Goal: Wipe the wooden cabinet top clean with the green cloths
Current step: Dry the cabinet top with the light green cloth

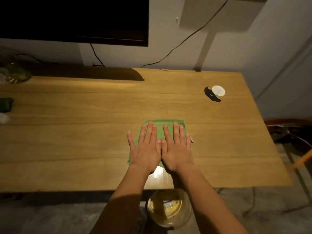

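A light green cloth point(161, 125) lies flat on the wooden cabinet top point(84, 141), a little right of centre and near the front edge. My left hand point(145, 149) and my right hand point(177, 149) press on it side by side, fingers straight, thumbs touching. Both hands cover most of the cloth; only its far edge and left side show. A darker green folded cloth point(5, 104) sits at the far left edge of the top.
A black item point(211, 96) and a white round lid point(218, 90) lie at the back right. A glass dish point(15, 73) stands back left under a dark screen point(74, 19). A round bin point(169, 208) stands on the floor below the front edge. Cables hang on the wall.
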A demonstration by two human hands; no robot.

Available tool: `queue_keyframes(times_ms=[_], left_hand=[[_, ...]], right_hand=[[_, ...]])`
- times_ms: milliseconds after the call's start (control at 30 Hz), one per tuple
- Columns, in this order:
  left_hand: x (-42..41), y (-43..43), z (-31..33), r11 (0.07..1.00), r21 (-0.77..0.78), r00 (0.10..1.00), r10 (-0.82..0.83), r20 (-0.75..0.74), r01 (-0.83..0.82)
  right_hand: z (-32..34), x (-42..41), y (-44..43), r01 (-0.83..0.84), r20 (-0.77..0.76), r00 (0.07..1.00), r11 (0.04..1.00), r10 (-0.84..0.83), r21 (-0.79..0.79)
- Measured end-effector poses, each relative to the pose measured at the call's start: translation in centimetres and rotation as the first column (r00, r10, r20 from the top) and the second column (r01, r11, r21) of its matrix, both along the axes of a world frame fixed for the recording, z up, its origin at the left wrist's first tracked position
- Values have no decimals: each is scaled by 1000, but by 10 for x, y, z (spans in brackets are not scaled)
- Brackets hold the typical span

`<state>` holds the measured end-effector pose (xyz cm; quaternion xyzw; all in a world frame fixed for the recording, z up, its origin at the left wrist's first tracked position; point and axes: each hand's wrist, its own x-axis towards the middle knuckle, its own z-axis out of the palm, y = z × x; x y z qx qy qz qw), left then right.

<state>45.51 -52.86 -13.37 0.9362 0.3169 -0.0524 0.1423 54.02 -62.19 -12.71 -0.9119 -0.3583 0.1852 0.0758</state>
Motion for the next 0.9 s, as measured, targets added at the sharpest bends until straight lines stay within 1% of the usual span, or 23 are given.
queue_keyframes(times_ms=[200,367,667,800,900], left_hand=[[-54,-71,6,999,-42,999,0,-54,-2],[-69,-97,13,998,-60,997,2,-83,-7],[-57,-82,12,999,-39,995,-33,-91,29],[-24,-55,7,999,-31,998,-25,-62,23],[11,-26,0,1000,7,999,-22,-42,22]], right_hand=[[4,-57,-72,10,-10,1000,1000,-10,-29],[4,-74,-94,25,-2,1000,999,-25,-46],[2,-66,-82,44,33,999,998,-43,-42],[4,-33,-54,46,40,998,998,-44,-40],[0,2,-25,61,53,997,998,-60,-17]])
